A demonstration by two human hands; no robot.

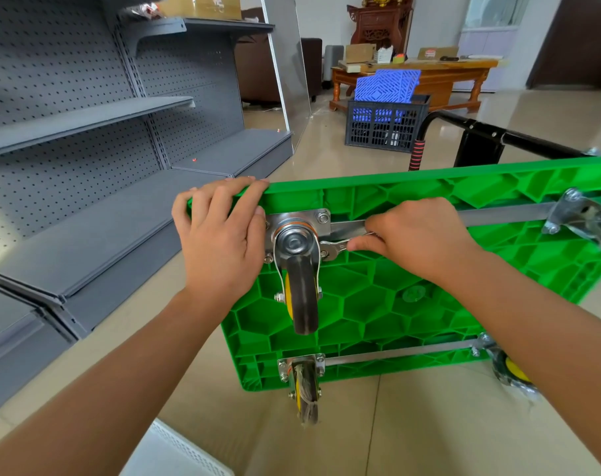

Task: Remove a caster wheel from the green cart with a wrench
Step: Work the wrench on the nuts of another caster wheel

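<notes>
item: lower-right plate bolt, frame centre. right hand grips wrench; left hand clasps green cart edge. advice: seat wrench fully, brace cart beside caster wheel.

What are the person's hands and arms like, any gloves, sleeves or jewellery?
Both are bare. The left hand and right hand wear no gloves, and no rings, watch or bracelet show. Both forearms are uncovered all the way to the picture's edge, so no sleeve is in view. Fingernails are short and unpainted.
</notes>
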